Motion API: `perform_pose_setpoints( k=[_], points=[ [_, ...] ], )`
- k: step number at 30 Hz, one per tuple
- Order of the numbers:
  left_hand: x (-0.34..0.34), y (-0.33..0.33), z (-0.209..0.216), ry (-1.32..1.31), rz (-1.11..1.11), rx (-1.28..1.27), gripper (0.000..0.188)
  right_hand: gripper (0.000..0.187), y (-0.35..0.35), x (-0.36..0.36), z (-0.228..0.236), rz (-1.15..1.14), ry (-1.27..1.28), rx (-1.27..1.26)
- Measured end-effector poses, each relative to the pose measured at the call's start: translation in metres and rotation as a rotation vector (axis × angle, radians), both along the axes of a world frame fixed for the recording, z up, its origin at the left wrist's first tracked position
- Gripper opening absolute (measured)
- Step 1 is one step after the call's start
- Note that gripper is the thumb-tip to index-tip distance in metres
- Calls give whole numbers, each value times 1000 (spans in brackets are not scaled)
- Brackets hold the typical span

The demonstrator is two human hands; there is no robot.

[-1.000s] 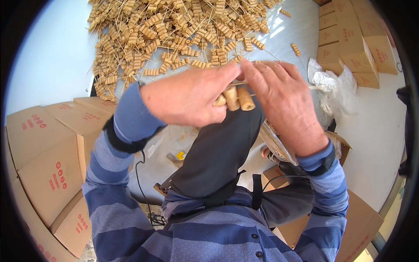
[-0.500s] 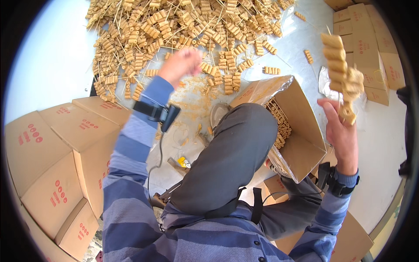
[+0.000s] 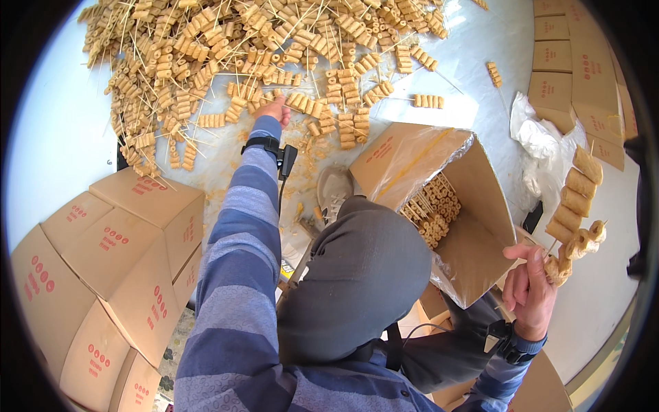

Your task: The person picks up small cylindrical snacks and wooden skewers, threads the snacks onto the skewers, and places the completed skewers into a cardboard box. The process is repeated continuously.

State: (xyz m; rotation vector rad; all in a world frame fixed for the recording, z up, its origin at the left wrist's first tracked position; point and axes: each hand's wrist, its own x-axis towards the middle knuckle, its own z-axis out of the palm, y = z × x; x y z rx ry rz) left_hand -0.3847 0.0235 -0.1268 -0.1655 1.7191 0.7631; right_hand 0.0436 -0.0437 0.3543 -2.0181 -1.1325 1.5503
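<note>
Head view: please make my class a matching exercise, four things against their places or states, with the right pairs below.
1. left hand
2. right hand
3. open carton
4. crumpled plastic

A. partly filled with packed rolls
B. beside the boxes stacked on the right
C. holding skewers
D. at the near edge of the skewer pile

Pairs: 1-D, 2-C, 3-A, 4-B

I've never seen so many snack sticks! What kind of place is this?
Probably a food-packing room: there's a big pile of skewers, an open carton with more inside, and stacked boxes.
</note>
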Motion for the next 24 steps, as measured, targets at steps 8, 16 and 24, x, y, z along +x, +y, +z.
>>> perform_pose_setpoints(
  k=[8, 16, 24],
  points=[
    [34, -44, 48, -193, -50, 274, 18, 47, 5, -7, -11, 43, 18, -24],
    [137, -19, 63, -298, -261, 74, 40, 45, -7, -3, -4, 71, 7, -13],
    [125, -23, 56, -308, -328, 123, 27, 45, -22, 3, 2, 44, 34, -43]
  ],
)
